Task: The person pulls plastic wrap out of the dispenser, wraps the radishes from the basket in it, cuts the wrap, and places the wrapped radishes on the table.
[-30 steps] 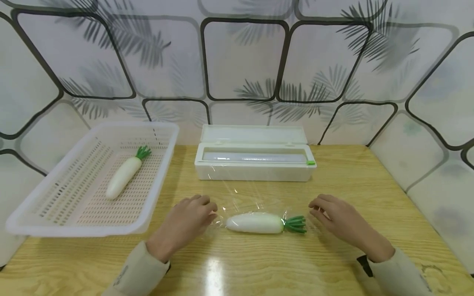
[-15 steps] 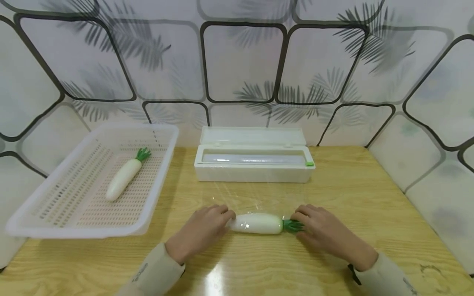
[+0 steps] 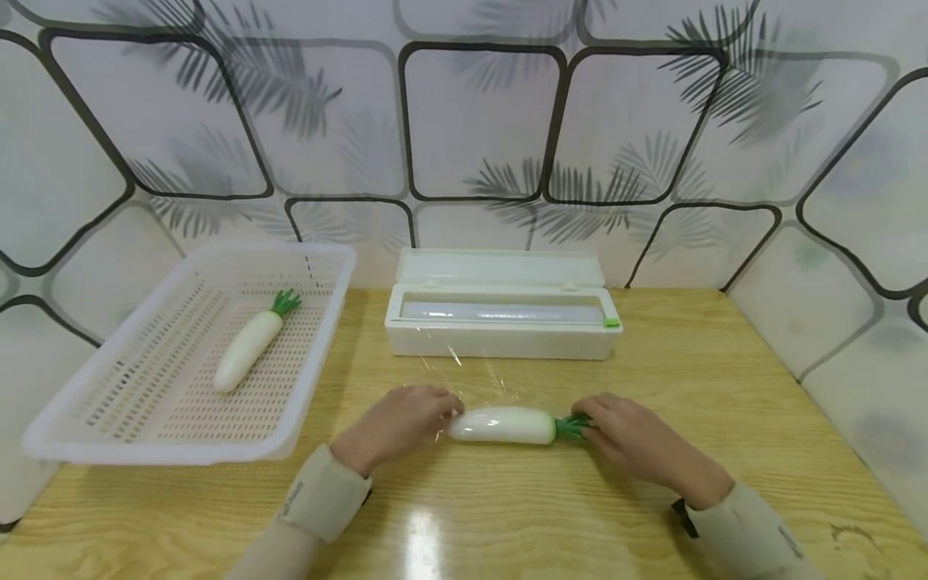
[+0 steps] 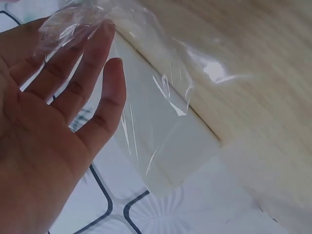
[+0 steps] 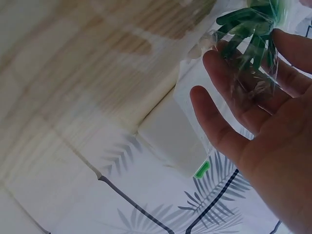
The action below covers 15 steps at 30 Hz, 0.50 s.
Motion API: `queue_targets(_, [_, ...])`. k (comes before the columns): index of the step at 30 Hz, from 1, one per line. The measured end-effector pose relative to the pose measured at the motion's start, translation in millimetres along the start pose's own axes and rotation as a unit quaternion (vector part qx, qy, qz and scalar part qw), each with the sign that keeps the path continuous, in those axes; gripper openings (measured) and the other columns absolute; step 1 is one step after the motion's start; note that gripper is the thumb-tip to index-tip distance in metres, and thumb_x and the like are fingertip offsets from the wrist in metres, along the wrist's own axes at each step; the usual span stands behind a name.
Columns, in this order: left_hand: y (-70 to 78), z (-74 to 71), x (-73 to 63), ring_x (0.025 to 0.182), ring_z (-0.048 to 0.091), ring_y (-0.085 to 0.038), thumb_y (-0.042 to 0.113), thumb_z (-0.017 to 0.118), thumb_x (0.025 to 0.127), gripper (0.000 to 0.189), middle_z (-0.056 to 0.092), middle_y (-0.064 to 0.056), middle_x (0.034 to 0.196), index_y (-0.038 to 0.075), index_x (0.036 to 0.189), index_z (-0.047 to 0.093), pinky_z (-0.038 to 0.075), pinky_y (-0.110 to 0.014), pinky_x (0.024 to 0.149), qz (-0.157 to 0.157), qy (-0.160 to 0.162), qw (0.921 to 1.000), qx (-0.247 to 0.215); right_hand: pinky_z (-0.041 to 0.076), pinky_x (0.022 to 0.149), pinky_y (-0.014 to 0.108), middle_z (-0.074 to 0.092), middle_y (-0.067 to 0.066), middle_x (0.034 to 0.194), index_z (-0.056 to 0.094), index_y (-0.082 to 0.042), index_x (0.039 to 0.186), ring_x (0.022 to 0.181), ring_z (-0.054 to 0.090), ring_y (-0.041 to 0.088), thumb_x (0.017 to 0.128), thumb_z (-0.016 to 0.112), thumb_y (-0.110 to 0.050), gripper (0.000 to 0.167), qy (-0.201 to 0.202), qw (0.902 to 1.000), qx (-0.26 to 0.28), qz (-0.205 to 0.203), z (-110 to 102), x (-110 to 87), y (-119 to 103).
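A white radish (image 3: pixel 503 425) with green leaves lies crosswise between both hands, covered in clear plastic wrap (image 4: pixel 165 92). The left hand (image 3: pixel 406 423) holds its wrapped tip end; in the left wrist view, crinkled film covers the fingertips. At the leafy end the right hand (image 3: pixel 627 439) grips the green leaves (image 5: pixel 251 36) through the film, fingers on one side and thumb on the other. Shiny streaks of film run from the radish back toward a white wrap dispenser box (image 3: pixel 500 342), whose lid stands raised over a roll of film (image 3: pixel 500 311).
On the left stands a white perforated basket (image 3: pixel 304 379) with a second white radish (image 3: pixel 249 350) inside. A green slider (image 3: pixel 611 322) sits at the box's right front corner. Patterned wall covering (image 3: pixel 478 121) borders the wooden table (image 3: pixel 551 515) at the back and sides.
Both hands have come inward from beside the radish to its two ends and taken hold of it. The radish has since shifted slightly toward the dispenser box.
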<state>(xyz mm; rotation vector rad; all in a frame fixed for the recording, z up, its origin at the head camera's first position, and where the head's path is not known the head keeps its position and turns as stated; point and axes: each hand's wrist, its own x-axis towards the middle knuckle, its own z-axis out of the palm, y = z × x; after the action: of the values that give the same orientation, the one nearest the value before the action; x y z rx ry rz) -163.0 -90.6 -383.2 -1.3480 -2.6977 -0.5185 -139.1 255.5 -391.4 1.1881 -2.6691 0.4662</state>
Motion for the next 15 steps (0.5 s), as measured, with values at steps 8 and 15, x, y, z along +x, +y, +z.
queue_targets(8, [-8.4,-8.7,12.6,0.093,0.071,-0.019,-0.003,0.070,0.091,0.022,0.075,-0.008,0.108,0.003,0.112,0.076,0.057,-0.026,0.081,-0.069,-0.042,0.9942,-0.071,0.057,0.072,0.036,0.067,0.005,0.101,0.067,-0.002,0.109,0.089,0.066,0.019,0.095,0.067,0.002,0.014,-0.033,0.9979,0.044,0.036,-6.4,8.2,5.4])
queue_targets(15, [-9.3,-13.6,20.3,0.089,0.068,-0.014,-0.006,0.069,0.090,0.026,0.075,-0.006,0.109,0.006,0.112,0.077,0.054,-0.024,0.074,-0.106,-0.067,0.9887,-0.082,0.055,0.068,0.032,0.061,0.004,0.097,0.073,0.000,0.100,0.084,0.060,0.017,0.092,0.068,0.006,0.012,-0.018,0.9984,0.051,0.015,-6.9,18.5,15.7])
